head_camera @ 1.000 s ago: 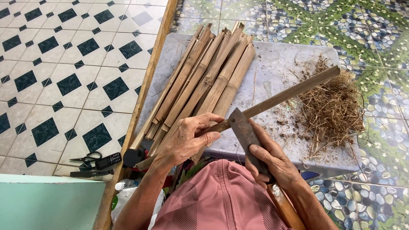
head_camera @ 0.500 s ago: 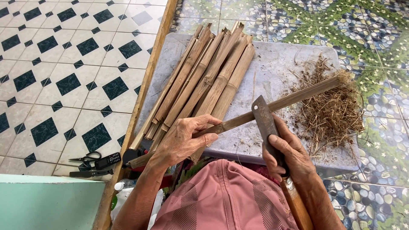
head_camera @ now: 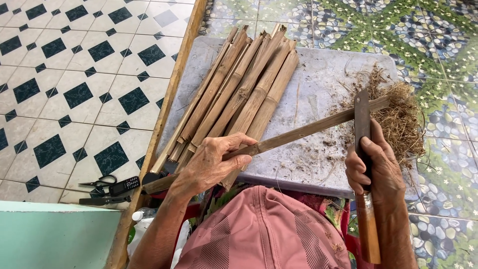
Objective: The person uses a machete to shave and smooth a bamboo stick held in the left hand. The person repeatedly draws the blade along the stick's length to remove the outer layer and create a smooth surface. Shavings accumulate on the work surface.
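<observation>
Bamboo is what both hands are working: the left hand (head_camera: pixel 211 164) is closing its fingers and thumb round a long split strip (head_camera: pixel 298 133) near its lower third, and the right hand (head_camera: pixel 376 167) is wrapping tight round a knife (head_camera: pixel 362 149) just above its wooden handle, blade pointing up across the strip's far end. The strip is lying slantwise over the grey slab (head_camera: pixel 318 74), its tip reaching the heap of shavings (head_camera: pixel 401 117).

It looks stiff, light and dry, with edges likely to splinter, so a grip on the flat faces well back from the blade seems safest.

Beside the left hand a bundle of split stalks (head_camera: pixel 239 94) is resting on the slab; scissors (head_camera: pixel 97 184) are lying on the tiled floor.

Compared with half a second ago, the blade is standing more upright and has slid farther out toward the tip.
</observation>
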